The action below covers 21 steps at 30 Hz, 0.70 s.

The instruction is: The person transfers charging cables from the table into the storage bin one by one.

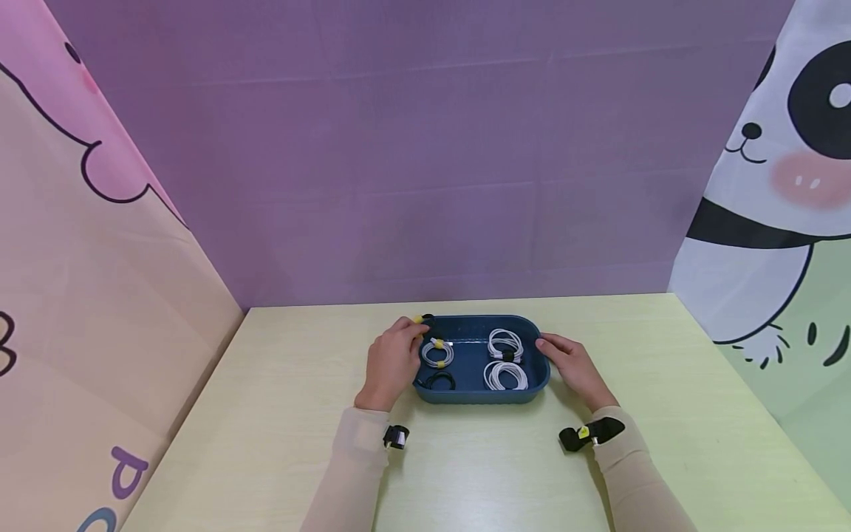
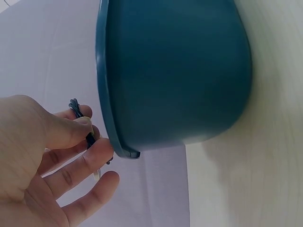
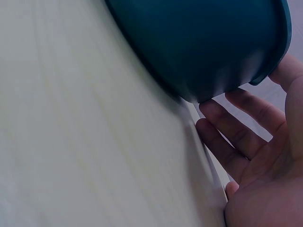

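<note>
A dark blue plastic bin (image 1: 473, 397) stands on the table with several coiled cables in it. My left hand (image 1: 391, 363) is at the bin's left end, pinching a small black cable (image 2: 75, 108) between thumb and fingers, beside the rim. In the head view a yellow tie shows on this cable. At the opposite end, my right hand (image 1: 575, 368) grips the bin, thumb at the rim and fingertips against the outer wall. Inside on the left lie a grey cable coil (image 1: 425, 357) with yellow ties and a black coil (image 1: 453, 381).
Two white cable coils, a rear one (image 1: 507, 337) with a black tie and a front one (image 1: 490, 377), lie on the bin's right side. The pale wooden table (image 1: 279, 414) meets a purple cloth backdrop (image 1: 425, 162), with printed cloth panels at both sides.
</note>
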Motion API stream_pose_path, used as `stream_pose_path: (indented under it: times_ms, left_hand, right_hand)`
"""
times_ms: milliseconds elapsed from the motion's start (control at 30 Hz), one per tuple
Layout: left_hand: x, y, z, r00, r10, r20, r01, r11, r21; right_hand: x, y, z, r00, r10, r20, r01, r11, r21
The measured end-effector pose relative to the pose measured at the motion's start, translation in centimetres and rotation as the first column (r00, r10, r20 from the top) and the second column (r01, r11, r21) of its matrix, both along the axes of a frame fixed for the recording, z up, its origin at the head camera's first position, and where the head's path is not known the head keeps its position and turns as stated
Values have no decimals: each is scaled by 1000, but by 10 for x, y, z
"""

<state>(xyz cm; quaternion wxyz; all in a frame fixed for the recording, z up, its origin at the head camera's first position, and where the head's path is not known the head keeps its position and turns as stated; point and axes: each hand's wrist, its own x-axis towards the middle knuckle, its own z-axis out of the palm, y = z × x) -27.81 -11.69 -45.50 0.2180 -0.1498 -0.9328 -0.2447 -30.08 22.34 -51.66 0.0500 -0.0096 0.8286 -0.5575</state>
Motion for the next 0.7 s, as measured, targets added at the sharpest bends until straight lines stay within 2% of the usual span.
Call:
stream_pose_path:
  times_ms: [700]
  left_hand:
    - [3, 10, 1, 999, -26, 24, 27, 999, -33]
  right_hand:
    - [1, 1, 2, 1000, 6, -2, -6, 1000, 8]
